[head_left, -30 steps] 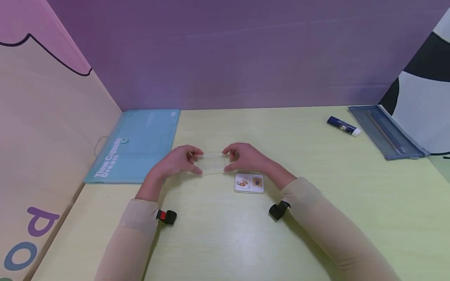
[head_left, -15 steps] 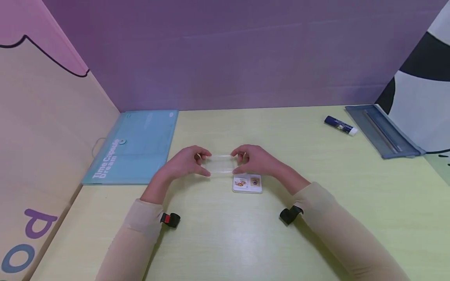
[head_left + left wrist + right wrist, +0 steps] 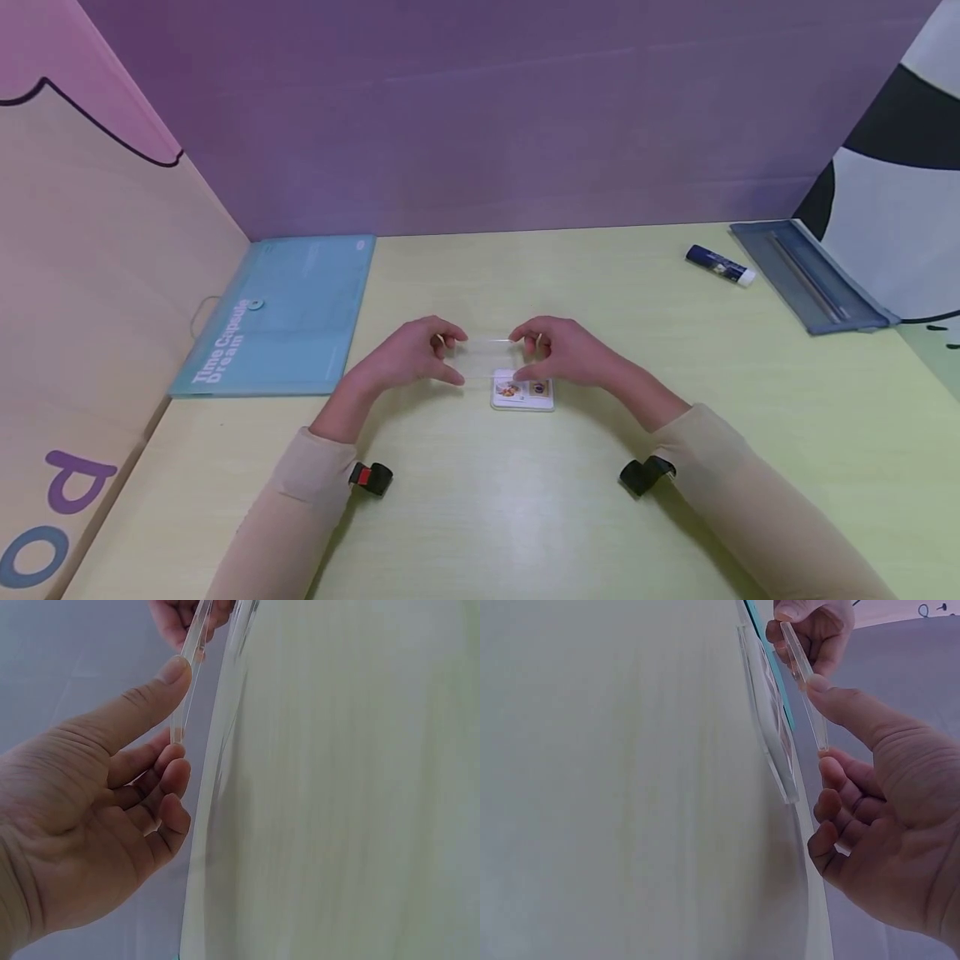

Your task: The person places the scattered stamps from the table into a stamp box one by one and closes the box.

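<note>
A clear rectangular plastic lid (image 3: pixel 483 358) hangs level over the table between both hands. My left hand (image 3: pixel 408 357) pinches its left end, thumb on the near edge and fingertips on the far one. At the opposite end, my right hand (image 3: pixel 576 352) pinches it the same way. In the right wrist view the lid (image 3: pixel 799 656) is a thin, see-through slab raised off the tabletop. Below its right part lies a small flat case (image 3: pixel 522 403) with two little pictures in it; the lid and right thumb overlap its far edge in the head view.
A blue document folder (image 3: pixel 300 317) marked "Time Capsule Dream" lies at the back left. Toward the back right are a dark blue glue stick (image 3: pixel 720 265) with a white end and a grey-blue zip pouch (image 3: pixel 810 279). A purple wall (image 3: pixel 510 117) stands behind the table.
Both hands have carried the clear lid rightward and slightly nearer, so that it now overlaps the small case in the head view. The case has stayed in place.
</note>
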{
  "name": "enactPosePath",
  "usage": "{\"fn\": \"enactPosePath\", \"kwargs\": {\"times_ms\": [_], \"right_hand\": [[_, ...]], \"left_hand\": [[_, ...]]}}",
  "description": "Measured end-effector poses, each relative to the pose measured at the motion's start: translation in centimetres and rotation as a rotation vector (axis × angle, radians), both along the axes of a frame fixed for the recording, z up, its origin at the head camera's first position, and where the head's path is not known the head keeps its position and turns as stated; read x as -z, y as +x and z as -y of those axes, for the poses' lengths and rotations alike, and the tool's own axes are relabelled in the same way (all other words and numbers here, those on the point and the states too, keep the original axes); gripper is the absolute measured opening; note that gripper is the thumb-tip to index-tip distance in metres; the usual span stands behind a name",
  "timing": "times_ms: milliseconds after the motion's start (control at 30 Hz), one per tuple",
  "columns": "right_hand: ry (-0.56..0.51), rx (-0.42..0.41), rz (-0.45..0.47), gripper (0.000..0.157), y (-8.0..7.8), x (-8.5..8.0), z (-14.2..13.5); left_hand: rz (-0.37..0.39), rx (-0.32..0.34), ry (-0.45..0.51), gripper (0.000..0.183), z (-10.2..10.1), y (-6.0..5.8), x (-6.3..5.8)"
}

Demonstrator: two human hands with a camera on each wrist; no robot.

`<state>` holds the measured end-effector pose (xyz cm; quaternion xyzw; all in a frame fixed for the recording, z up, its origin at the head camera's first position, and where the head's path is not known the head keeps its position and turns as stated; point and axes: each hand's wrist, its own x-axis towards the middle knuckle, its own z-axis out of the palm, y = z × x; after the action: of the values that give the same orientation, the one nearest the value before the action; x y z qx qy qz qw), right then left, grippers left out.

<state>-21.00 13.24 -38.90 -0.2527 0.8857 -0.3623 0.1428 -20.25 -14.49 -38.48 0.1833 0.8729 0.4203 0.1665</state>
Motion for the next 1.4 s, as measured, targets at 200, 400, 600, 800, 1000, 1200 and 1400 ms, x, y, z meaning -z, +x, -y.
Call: {"fn": "enactPosePath", "kwargs": {"times_ms": [200, 400, 600, 800, 1000, 1200, 1400], "right_hand": [[0.003, 0.019, 0.012, 0.054, 0.9, 0.0, -1.2], [-0.012, 0.035, 0.005, 0.051, 1.7, 0.4, -2.2], [-0.003, 0.044, 0.01, 0.051, 2.4, 0.5, -2.8], [-0.009, 0.056, 0.018, 0.052, 3.1, 0.6, -3.6], [-0.016, 0.051, 0.014, 0.052, 3.4, 0.8, -4.2], [-0.005, 0.059, 0.033, 0.051, 3.6, 0.9, -4.1], [0.009, 0.06, 0.026, 0.051, 3.7, 1.0, -4.1]], "left_hand": [[-0.01, 0.043, -0.015, 0.055, -1.1, 0.3, 0.0], [-0.023, 0.077, -0.033, 0.056, -2.0, 0.6, 0.2], [-0.016, 0.093, -0.044, 0.057, -2.8, 0.9, 0.1], [-0.023, 0.125, -0.049, 0.056, -3.7, 1.0, 0.3], [-0.034, 0.145, -0.083, 0.055, -4.5, 1.1, 0.4], [-0.031, 0.147, -0.094, 0.054, -4.7, 1.2, 0.5], [-0.047, 0.15, -0.097, 0.053, -4.7, 1.2, 0.7]]}}
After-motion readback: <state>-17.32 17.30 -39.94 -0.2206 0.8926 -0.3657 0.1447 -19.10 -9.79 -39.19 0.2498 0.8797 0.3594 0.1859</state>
